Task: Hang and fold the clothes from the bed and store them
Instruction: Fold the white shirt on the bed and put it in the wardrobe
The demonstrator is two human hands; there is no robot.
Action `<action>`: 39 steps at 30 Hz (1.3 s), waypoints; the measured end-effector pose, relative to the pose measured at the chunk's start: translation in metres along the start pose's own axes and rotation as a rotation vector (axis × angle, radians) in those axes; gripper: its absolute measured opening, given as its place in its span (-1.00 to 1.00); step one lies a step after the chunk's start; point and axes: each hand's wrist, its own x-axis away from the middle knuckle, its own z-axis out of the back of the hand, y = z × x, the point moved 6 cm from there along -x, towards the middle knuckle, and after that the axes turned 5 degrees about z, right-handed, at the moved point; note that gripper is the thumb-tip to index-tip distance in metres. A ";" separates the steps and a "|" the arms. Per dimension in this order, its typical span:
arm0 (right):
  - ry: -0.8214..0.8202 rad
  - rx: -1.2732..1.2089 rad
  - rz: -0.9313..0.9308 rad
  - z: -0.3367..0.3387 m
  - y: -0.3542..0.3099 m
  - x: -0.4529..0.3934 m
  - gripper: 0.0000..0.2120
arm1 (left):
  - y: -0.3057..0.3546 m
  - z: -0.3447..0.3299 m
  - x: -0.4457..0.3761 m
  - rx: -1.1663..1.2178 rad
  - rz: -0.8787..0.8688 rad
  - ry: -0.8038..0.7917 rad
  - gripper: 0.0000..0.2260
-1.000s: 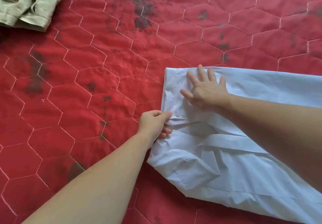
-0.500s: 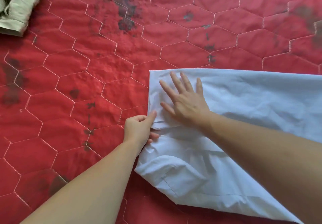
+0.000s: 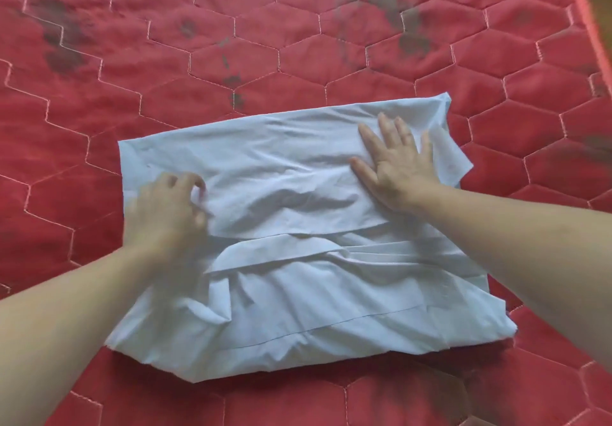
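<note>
Pinching a ridge of cloth: the left hand's (image 3: 165, 207) fingers (image 3: 195, 181) are curled and look to be gripping a small bunch near the left edge of the pale blue garment (image 3: 298, 260), though motion blur leaves the exact grip unclear. The right hand (image 3: 397, 164) lies flat, fingers spread and straight, palm pressing the upper fold near the right end.

The garment lies on the bed, on the red quilted cover (image 3: 298, 61) with its hexagon stitching, folded into a rough rectangle. It looks like a shirt, but I can't tell for sure. The upper flap overlaps the lower layers, with loose wrinkles running across the middle. A corner sticks out past the right hand on the far right side.

Judgement: mid-fold, smoothing and squaring up.

Risks from here:
- Left hand tugs harder than the right hand anchors → whole stack slides on the cover and the edges skew.
- Folding over the trapped middle wrinkles → creases set in, bundle goes lumpy.
- Stray right corner not tucked → flops out on lifting and the fold opens.
- Thin, limp fabric → layers shift apart if picked up one-handed.
</note>
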 end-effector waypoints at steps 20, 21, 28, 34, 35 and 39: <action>0.108 -0.029 0.044 0.001 0.099 -0.010 -0.38 | 0.240 -0.076 0.012 -0.069 -0.225 -0.146 -0.38; 0.103 -0.041 0.016 -0.001 0.100 -0.006 -0.37 | 0.240 -0.076 0.012 -0.070 -0.227 -0.159 -0.39; 0.169 -0.167 0.024 0.000 0.080 0.061 -0.34 | 0.240 -0.068 0.021 -0.092 -0.266 -0.217 -0.41; 0.016 -0.058 0.186 -0.031 0.068 0.120 -0.40 | 0.201 -0.084 0.100 -0.144 -0.365 -0.202 -0.45; 0.022 -0.073 0.165 -0.031 0.070 0.119 -0.40 | 0.192 -0.085 0.103 -0.143 -0.360 -0.207 -0.45; 0.057 -0.177 0.125 -0.015 0.064 0.114 -0.35 | 0.175 -0.077 0.106 -0.092 -0.390 -0.247 -0.45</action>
